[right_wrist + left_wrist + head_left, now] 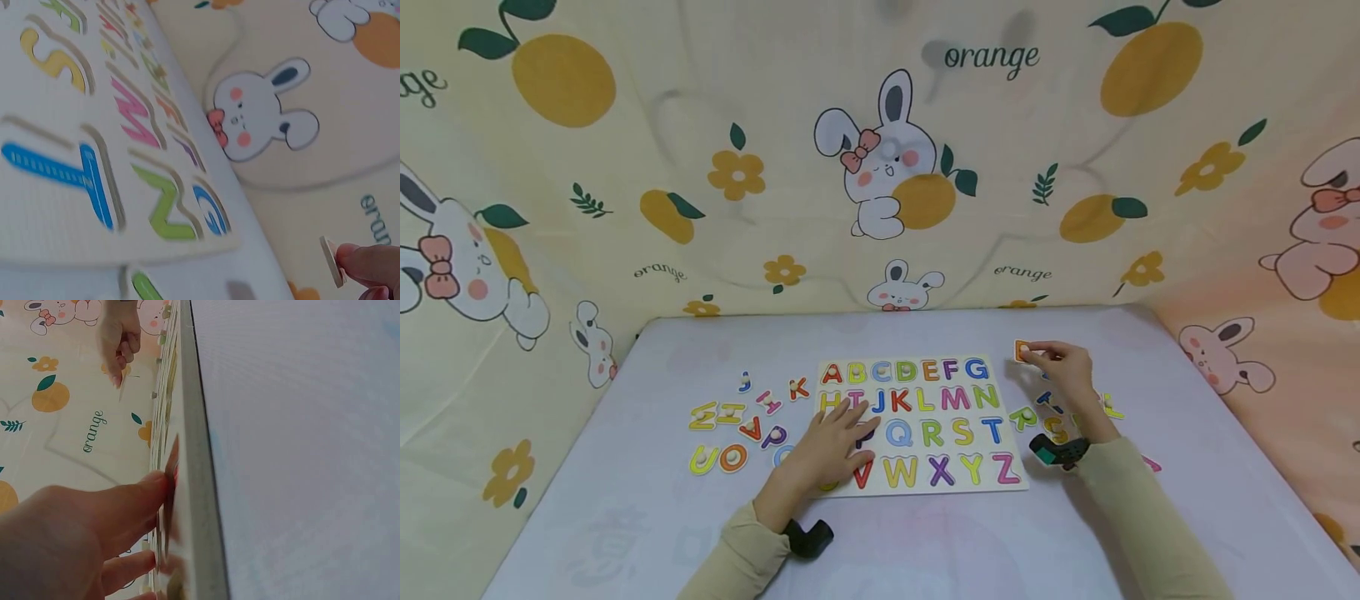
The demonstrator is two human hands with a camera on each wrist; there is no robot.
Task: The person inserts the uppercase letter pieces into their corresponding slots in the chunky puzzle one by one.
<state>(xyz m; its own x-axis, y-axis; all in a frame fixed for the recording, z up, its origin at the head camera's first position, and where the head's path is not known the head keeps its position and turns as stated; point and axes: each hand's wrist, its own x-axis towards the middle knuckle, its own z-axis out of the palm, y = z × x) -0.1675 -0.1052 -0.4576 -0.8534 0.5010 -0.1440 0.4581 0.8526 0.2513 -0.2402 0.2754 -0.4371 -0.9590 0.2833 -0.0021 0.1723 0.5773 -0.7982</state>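
A white alphabet puzzle board (pixel 917 493) lies on the table, with coloured letters in rows. My left hand (pixel 833 443) rests over its left side with fingers spread, covering some letters; the thumb (pixel 134 495) lies near the red V in the left wrist view. Off the board's far right corner, my right hand (pixel 1066 373) pinches a small orange letter piece (pixel 1021 351) between thumb and fingers. Edge-on in the right wrist view, that piece (pixel 332 262) is thin and pale. Knobbed pieces sit in the top row, among them the red A (pixel 832 373) and green D (pixel 906 372).
Loose letter pieces lie left of the board, including a red K (pixel 798 388), an orange O (pixel 733 457) and a yellow-green U (pixel 703 460). More lie to its right, such as a green R (pixel 1022 418), partly under my right arm. A printed cloth (pixel 820 275) stands behind the table.
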